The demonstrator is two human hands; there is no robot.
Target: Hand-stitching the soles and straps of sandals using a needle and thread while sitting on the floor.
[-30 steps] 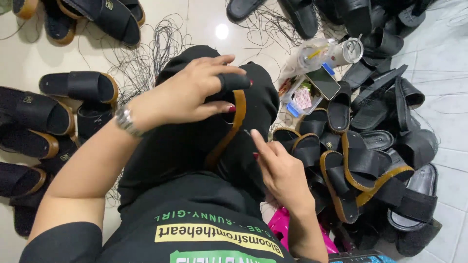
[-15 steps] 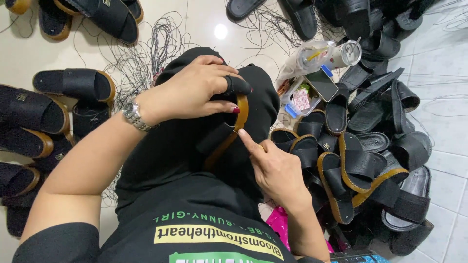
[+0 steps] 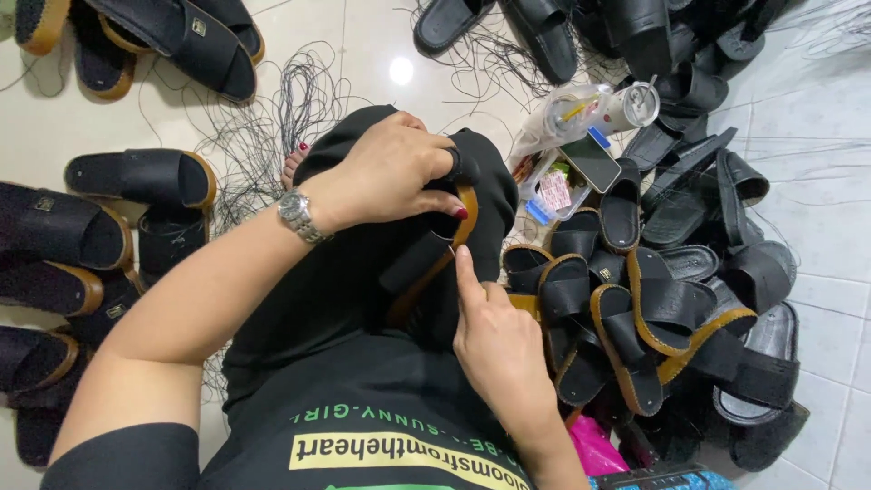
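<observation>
1. We find the left hand [image 3: 395, 177] clenched over the toe end of a black slide sandal with a tan-edged sole [image 3: 435, 249], fingers curled around its upper end and pressing it down against the lap.
2. We note that the sandal rests on the person's knee, which is covered in black cloth; it runs on a slant from beneath the left hand down toward the body, with its tan edge turned to the right.
3. We record the right hand [image 3: 499, 340] just beside the sandal's lower half, its forefinger extended and touching the tan edge. The other fingers are folded in; we cannot tell whether they pinch anything.
4. A silver metal wristwatch [image 3: 297, 215] sits on the left wrist.
5. To the right, on the white tiled floor [image 3: 817, 118], lies a heap of black sandals with tan stitched soles [image 3: 653, 308], close against the right hand.
6. Beyond the heap we observe a clear plastic cup with a lid [image 3: 573, 111] and a dark mobile phone [image 3: 592, 161], lying near each other.
7. To the left, a row of black slide sandals [image 3: 100, 227] stands well apart from the hands.
8. Loose black threads [image 3: 272, 118] lie scattered on the floor above the knee.
</observation>
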